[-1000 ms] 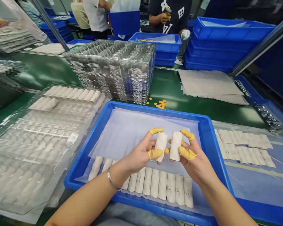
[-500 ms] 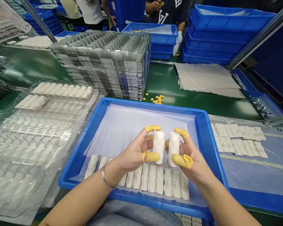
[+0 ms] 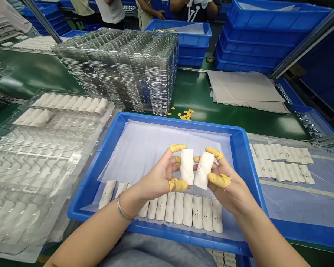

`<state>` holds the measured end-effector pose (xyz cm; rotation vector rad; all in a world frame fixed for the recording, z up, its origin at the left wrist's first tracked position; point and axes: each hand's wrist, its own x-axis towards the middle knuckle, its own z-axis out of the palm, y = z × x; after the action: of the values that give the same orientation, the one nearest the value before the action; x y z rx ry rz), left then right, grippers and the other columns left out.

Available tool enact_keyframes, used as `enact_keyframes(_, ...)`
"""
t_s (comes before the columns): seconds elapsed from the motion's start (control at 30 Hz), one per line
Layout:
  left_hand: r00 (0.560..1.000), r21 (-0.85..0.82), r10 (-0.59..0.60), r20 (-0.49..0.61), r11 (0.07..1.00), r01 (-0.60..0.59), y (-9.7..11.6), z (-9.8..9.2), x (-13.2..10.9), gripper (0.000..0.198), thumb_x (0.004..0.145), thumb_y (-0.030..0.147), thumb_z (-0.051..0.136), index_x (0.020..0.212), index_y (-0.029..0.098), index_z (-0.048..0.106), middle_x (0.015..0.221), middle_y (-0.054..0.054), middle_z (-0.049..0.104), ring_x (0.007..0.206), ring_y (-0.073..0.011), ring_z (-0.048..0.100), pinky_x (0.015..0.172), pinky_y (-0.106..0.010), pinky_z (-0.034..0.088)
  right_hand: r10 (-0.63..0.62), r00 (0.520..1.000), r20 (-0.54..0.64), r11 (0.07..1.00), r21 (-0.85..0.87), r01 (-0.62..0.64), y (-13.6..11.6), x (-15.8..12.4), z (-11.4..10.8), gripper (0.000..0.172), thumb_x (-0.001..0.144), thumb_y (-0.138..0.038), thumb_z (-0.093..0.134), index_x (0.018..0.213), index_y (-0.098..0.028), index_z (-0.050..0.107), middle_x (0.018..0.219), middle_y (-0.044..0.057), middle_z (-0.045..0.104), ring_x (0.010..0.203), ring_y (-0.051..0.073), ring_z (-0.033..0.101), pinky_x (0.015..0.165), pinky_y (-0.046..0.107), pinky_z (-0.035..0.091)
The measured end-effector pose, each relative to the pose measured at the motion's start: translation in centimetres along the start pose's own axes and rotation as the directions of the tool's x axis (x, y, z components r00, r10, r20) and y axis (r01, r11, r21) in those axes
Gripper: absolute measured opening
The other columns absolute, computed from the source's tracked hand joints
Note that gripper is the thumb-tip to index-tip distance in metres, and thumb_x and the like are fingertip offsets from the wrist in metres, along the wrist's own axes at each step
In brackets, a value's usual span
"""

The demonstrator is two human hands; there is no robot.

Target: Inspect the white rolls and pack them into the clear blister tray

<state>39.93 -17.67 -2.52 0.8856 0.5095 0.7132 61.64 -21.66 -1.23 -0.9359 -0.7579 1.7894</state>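
Note:
My left hand [image 3: 163,171], with yellow finger cots, grips a white wavy tube-shaped piece [image 3: 187,167] upright between thumb and fingertips. In my right hand [image 3: 225,176] is a second white tube-shaped piece [image 3: 204,170], tilted, its top leaning right and small dark printed marks showing on its side. The two pieces are close together, their lower ends almost meeting. Beneath them is a blue tray [image 3: 167,120] lined with white sheet [image 3: 156,144]. Along its near side lies a row of similar white pieces [image 3: 179,207], some with dark marks; my left forearm hides part of the row.
Clear plastic trays [image 3: 39,159] at left hold white pieces in their far rows. A tall stack of clear trays [image 3: 122,70] stands behind, with loose yellow finger cots [image 3: 187,114] nearby. White sheets [image 3: 245,89] and blue bins [image 3: 269,40] are farther right. Co-workers stand beyond the bench.
My right hand has turned its white piece from upright to tilted, bringing the printed marks into view. Both hands have risen slightly. A co-worker's white-gloved hand has moved up from beside the bins.

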Motion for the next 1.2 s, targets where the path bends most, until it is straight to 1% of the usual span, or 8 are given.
enact_keyframes(0.13, 1.0, 0.044, -0.024, 0.017, 0.999, 0.023, 0.14, 0.01, -0.11, 0.086, 0.075, 0.02, 0.092, 0.142, 0.034, 0.038, 0.136, -0.013, 0.056, 0.11, -0.0236, 0.065, 0.077, -0.032, 0.064, 0.06, 0.998, -0.009, 0.997, 0.043, -0.06, -0.14, 0.09, 0.06, 0.072, 0.085, -0.035, 0.092, 0.143, -0.04, 0.049, 0.139, 0.005, 0.069, 0.121, 0.028, 0.072, 0.096, 0.042, 0.059)
enact_keyframes(0.23, 0.999, 0.131, 0.004, -0.04, 0.991, 0.001, 0.13, 0.11, -0.22, 0.086, 0.076, 0.019, 0.089, 0.144, 0.033, 0.038, 0.135, -0.013, 0.056, 0.108, -0.0237, 0.063, 0.068, -0.027, 0.062, 0.095, 0.995, -0.012, 0.994, 0.052, -0.094, -0.1, 0.21, 0.04, 0.063, 0.083, -0.035, 0.094, 0.135, -0.034, 0.058, 0.136, 0.007, 0.072, 0.12, 0.029, 0.072, 0.1, 0.044, 0.058)
enact_keyframes(0.37, 0.997, 0.207, 0.061, -0.055, 0.977, -0.049, 0.01, 0.17, -0.39, 0.081, 0.079, 0.015, 0.085, 0.144, 0.034, 0.04, 0.132, -0.011, 0.059, 0.103, -0.0196, 0.061, 0.064, -0.021, 0.058, 0.056, 0.998, -0.018, 0.998, 0.04, -0.055, -0.06, 0.31, -0.04, 0.044, 0.082, -0.034, 0.096, 0.12, -0.032, 0.073, 0.117, 0.002, 0.077, 0.1, 0.02, 0.074, 0.091, 0.032, 0.058)
enact_keyframes(0.53, 0.995, 0.227, 0.07, -0.075, 0.972, -0.051, 0.07, 0.02, -0.48, 0.087, 0.074, 0.018, 0.091, 0.146, 0.033, 0.044, 0.119, -0.007, 0.058, 0.096, -0.0173, 0.062, 0.07, -0.023, 0.059, 0.012, 1.0, -0.003, 1.0, -0.012, -0.012, -0.33, 0.19, 0.37, 0.041, 0.084, -0.036, 0.095, 0.121, -0.035, 0.076, 0.105, 0.0, 0.076, 0.087, 0.016, 0.07, 0.081, 0.026, 0.056)
enact_keyframes(0.63, 0.995, 0.205, 0.069, -0.07, 0.977, -0.053, 0.23, -0.13, -0.5, 0.089, 0.072, 0.017, 0.093, 0.147, 0.032, 0.047, 0.116, -0.006, 0.058, 0.094, -0.0164, 0.062, 0.072, -0.024, 0.06, -0.006, 1.0, -0.004, 0.998, -0.056, 0.006, -0.58, -0.06, 0.6, 0.045, 0.084, -0.038, 0.095, 0.124, -0.035, 0.074, 0.106, 0.001, 0.075, 0.086, 0.017, 0.068, 0.077, 0.026, 0.055)
enact_keyframes(0.8, 0.998, 0.158, 0.055, -0.037, 0.986, -0.048, 0.46, -0.38, -0.62, 0.091, 0.069, 0.014, 0.094, 0.148, 0.034, 0.053, 0.115, -0.004, 0.061, 0.09, -0.0147, 0.064, 0.073, -0.025, 0.062, 0.031, 0.999, 0.007, 0.999, -0.03, -0.031, -0.69, -0.34, 0.43, 0.064, 0.084, -0.037, 0.096, 0.138, -0.042, 0.061, 0.116, 0.001, 0.073, 0.074, 0.014, 0.065, 0.065, 0.024, 0.053)
enact_keyframes(1.1, 0.995, 0.088, 0.095, -0.015, 0.992, -0.094, 0.46, -0.54, -0.54, 0.097, 0.06, 0.018, 0.102, 0.147, 0.033, 0.06, 0.106, -0.002, 0.065, 0.086, -0.0152, 0.066, 0.071, -0.026, 0.064, 0.031, 0.999, 0.037, 0.998, -0.054, -0.029, -0.74, -0.31, 0.27, 0.058, 0.084, -0.038, 0.094, 0.134, -0.043, 0.064, 0.11, 0.002, 0.073, 0.069, 0.017, 0.065, 0.063, 0.03, 0.056)
enact_keyframes(1.2, 0.995, 0.078, 0.102, -0.009, 0.992, -0.101, 0.46, -0.59, -0.61, 0.095, 0.062, 0.018, 0.101, 0.147, 0.033, 0.06, 0.109, -0.004, 0.066, 0.09, -0.0168, 0.066, 0.074, -0.027, 0.064, 0.028, 0.999, 0.045, 0.999, -0.042, -0.027, -0.79, -0.35, 0.29, 0.058, 0.084, -0.038, 0.094, 0.134, -0.044, 0.065, 0.106, 0.001, 0.073, 0.068, 0.017, 0.066, 0.065, 0.032, 0.056)
